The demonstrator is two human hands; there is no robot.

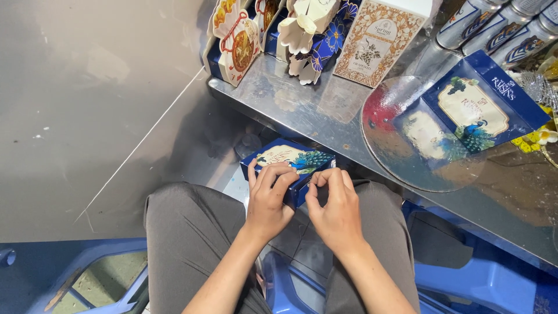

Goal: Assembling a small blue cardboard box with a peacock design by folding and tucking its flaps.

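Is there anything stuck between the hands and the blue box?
No, nothing visible is in between. The left hand and the right hand both grip the blue box directly, fingers curled over its near edge, above the lap. The shiny table sits just beyond the box, not between it and the hands.

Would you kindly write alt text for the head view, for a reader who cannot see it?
Seated, a person holds a small blue box over their lap, left hand and right hand both gripping it. Ahead, a shiny metal table carries decorated cartons and another blue box.
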